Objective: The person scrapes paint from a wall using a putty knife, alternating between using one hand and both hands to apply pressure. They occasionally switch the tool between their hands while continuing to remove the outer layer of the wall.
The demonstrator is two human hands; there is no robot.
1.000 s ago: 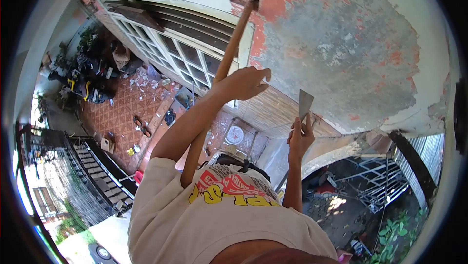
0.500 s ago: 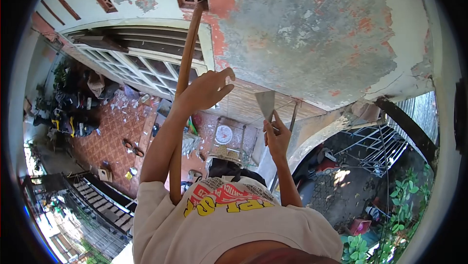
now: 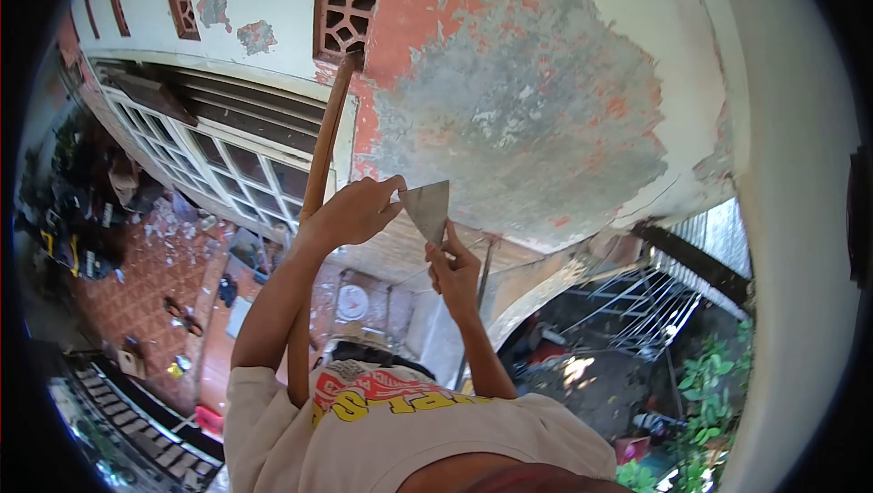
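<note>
My right hand (image 3: pixel 455 270) is closed round the handle of a putty knife (image 3: pixel 427 209), its flat triangular metal blade pointing up. My left hand (image 3: pixel 355 213) is beside the blade's left corner, index fingertip at or touching that corner. Its thumb stands apart from the fingers, and nothing is gripped in it. Beyond both hands rises a wall (image 3: pixel 527 111) with peeled paint, showing grey and red patches inside the white. A wooden pole (image 3: pixel 329 138) slants past my left forearm up to a patterned vent block (image 3: pixel 350 6).
A louvred window (image 3: pixel 227 156) is to the left. Far below, paint flakes, sandals (image 3: pixel 182 316) and clutter lie on the tiled floor (image 3: pixel 136 288). A round white lid-like thing (image 3: pixel 352 303) is beneath my hands. At right are an arched opening, metal bars (image 3: pixel 627 311) and plants (image 3: pixel 709 384).
The putty knife has come left and closer to my left hand, which now meets the blade's corner. The whole view has shifted, with the wall lying further left.
</note>
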